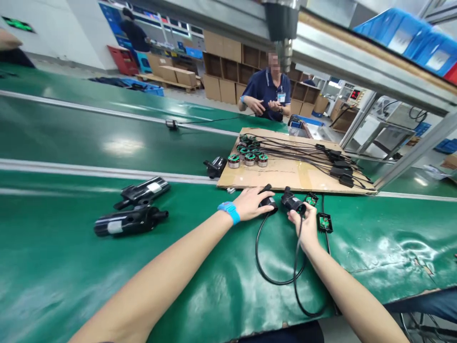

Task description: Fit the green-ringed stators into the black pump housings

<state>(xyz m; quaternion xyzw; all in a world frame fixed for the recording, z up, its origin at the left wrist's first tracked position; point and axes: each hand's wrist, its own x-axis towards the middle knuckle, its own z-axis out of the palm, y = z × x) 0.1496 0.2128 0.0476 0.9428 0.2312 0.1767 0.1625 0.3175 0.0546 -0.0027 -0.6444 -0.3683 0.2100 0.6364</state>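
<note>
My left hand (252,202), with a blue wristband, is closed over a small black part (267,202) on the green belt (71,267). My right hand (303,221) grips a black cylindrical pump body (292,201) between its fingers. A black cable (274,259) loops from these parts back toward me. Just right of my right hand lie two small open black boxes with green circuit boards (324,222).
A cardboard sheet (285,174) beyond my hands carries several copper coil rings (249,155) and black cabled boxes (341,166). Two black pumps (135,209) lie on the belt at left, one more (215,166) by the cardboard. A person in a navy shirt (267,93) sits across.
</note>
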